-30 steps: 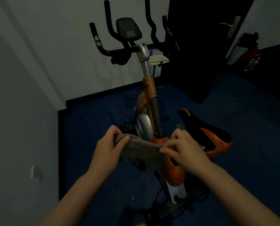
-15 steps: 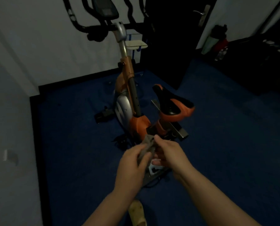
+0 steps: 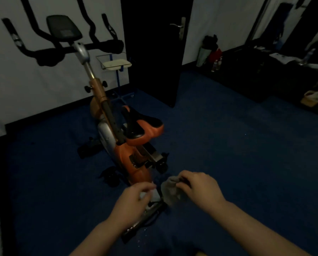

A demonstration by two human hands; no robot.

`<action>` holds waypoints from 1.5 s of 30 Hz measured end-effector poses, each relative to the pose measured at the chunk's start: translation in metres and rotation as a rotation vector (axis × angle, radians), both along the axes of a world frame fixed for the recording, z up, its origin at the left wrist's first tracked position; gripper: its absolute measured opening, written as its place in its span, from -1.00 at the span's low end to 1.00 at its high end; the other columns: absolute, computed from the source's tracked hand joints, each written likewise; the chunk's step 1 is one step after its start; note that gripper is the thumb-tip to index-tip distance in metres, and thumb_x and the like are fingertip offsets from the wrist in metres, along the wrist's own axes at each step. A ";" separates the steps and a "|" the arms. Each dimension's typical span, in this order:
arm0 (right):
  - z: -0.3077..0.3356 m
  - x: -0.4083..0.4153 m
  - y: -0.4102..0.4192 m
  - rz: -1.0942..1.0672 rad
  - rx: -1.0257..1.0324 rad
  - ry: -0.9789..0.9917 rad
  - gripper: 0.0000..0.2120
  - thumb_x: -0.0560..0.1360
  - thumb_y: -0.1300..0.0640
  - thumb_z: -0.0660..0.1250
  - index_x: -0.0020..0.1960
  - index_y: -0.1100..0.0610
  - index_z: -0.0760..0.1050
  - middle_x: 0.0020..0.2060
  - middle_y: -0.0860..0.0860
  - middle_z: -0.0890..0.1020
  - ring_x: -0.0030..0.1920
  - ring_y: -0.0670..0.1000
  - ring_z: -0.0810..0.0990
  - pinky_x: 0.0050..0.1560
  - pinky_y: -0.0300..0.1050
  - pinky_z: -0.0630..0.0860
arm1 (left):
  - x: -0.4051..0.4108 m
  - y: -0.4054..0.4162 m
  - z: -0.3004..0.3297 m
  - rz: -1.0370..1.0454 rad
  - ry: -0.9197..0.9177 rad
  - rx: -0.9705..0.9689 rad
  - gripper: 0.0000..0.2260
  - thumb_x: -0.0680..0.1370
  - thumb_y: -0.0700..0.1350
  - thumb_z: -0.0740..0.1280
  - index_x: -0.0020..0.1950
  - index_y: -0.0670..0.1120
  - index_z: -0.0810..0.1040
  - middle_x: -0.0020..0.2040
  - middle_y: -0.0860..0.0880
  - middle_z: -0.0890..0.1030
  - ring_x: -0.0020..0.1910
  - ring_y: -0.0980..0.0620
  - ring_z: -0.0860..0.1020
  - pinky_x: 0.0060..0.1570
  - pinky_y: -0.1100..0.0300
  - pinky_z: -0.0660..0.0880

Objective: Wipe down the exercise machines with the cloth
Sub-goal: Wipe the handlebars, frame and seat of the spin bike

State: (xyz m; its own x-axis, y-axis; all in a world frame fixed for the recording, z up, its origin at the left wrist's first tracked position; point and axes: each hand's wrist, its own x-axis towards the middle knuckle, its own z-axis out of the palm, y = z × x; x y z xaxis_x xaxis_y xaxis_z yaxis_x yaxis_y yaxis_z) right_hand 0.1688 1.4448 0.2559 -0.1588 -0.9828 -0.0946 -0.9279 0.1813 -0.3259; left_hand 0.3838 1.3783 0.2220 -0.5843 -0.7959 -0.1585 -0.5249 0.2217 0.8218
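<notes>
A grey cloth [image 3: 170, 191] hangs bunched from my right hand [image 3: 198, 190], which pinches its top edge low in the view. My left hand [image 3: 134, 198] hovers just left of the cloth with loosely curled fingers, apart from it and holding nothing. Both hands are above the rear base of an orange and black exercise bike [image 3: 136, 163]. Its saddle [image 3: 143, 126] is ahead of my hands. The black handlebars [image 3: 52, 54] and console [image 3: 63, 28] stand at the upper left.
Blue carpet [image 3: 228, 154] covers the floor. A dark door [image 3: 150, 52] stands open behind the bike, with a small white stand [image 3: 115, 63] beside it. Bottles [image 3: 208, 50] and low dark furniture [image 3: 265, 74] line the right wall.
My left hand has let go of the cloth, which now hangs from my right hand alone. My view has pulled back and turned right, away from the bike.
</notes>
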 end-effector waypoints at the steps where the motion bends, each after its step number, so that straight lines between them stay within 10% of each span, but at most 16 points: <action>1: -0.005 -0.020 0.003 0.059 0.008 0.074 -0.81 0.58 -0.12 0.21 0.11 -0.07 0.49 -0.01 -0.13 0.62 -0.02 -0.07 0.59 -0.14 -0.16 0.44 | -0.018 -0.004 -0.008 0.079 0.012 0.018 -0.74 0.58 -0.11 0.32 -0.01 0.30 0.55 0.05 0.27 0.61 0.05 0.33 0.55 0.14 0.25 0.50; 14: -0.033 -0.218 -0.035 0.306 0.054 0.149 -0.77 0.63 -0.05 0.13 0.13 0.04 0.47 0.01 -0.06 0.61 -0.02 -0.02 0.57 -0.06 -0.13 0.41 | -0.207 -0.020 -0.022 0.336 0.001 0.101 -0.77 0.57 -0.20 0.30 -0.10 0.15 0.60 -0.09 0.16 0.66 -0.07 0.20 0.61 0.03 0.18 0.56; 22: -0.045 -0.275 -0.132 0.323 0.014 0.160 -0.78 0.60 -0.07 0.19 0.09 0.02 0.50 -0.02 -0.07 0.63 -0.05 -0.05 0.57 -0.20 -0.19 0.30 | -0.248 -0.099 -0.052 0.385 -0.114 0.075 -0.81 0.57 -0.18 0.29 -0.05 0.13 0.57 -0.09 0.21 0.61 -0.06 0.24 0.57 -0.06 0.38 0.48; 34: -0.023 -0.395 -0.278 0.281 -0.012 0.186 -0.80 0.60 -0.11 0.18 0.10 -0.06 0.49 -0.03 -0.13 0.62 -0.06 -0.11 0.57 -0.21 -0.22 0.38 | -0.380 -0.249 -0.029 0.312 -0.188 0.004 -0.84 0.59 -0.07 0.26 0.10 0.09 0.59 0.02 0.17 0.61 -0.01 0.17 0.57 0.02 0.18 0.53; 45: -0.025 -0.502 -0.449 0.526 0.007 0.106 -0.81 0.61 -0.09 0.18 0.07 -0.03 0.49 -0.05 -0.13 0.61 -0.09 -0.12 0.55 -0.24 -0.23 0.31 | -0.484 -0.334 -0.064 0.665 -0.114 0.146 -0.85 0.58 -0.11 0.30 -0.07 0.15 0.57 -0.07 0.21 0.64 -0.09 0.26 0.59 0.05 0.14 0.56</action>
